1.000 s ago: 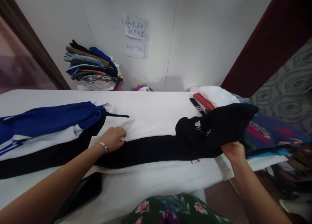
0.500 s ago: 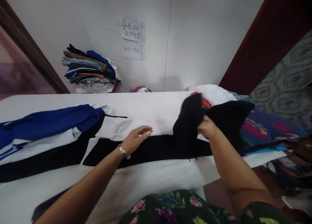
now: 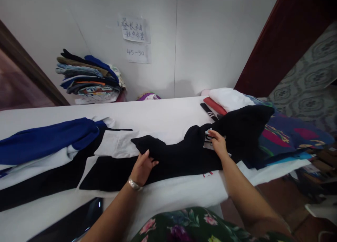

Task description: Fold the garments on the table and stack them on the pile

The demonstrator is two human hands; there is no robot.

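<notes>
Presently, a black garment (image 3: 181, 156) is spread lengthwise along the tabletop (image 3: 158, 114), closer to the near edge than the far one. It is touched by the left hand (image 3: 143, 167), fingers bent, and, at a pale patch (image 3: 209, 145) farther right, by the right hand (image 3: 219, 143), fingers together; whether cloth is pinched by either cannot be told. Toward the left edge, a blue garment (image 3: 50, 138) is laid.

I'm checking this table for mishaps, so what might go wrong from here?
The black garment lies unevenly around the left hand and right hand, so creases may get pressed in. Its far right part lies against the patterned cloth; a tug might disturb that too. The left forearm appears close to a glossy black object, which a sweep could nudge.
</notes>
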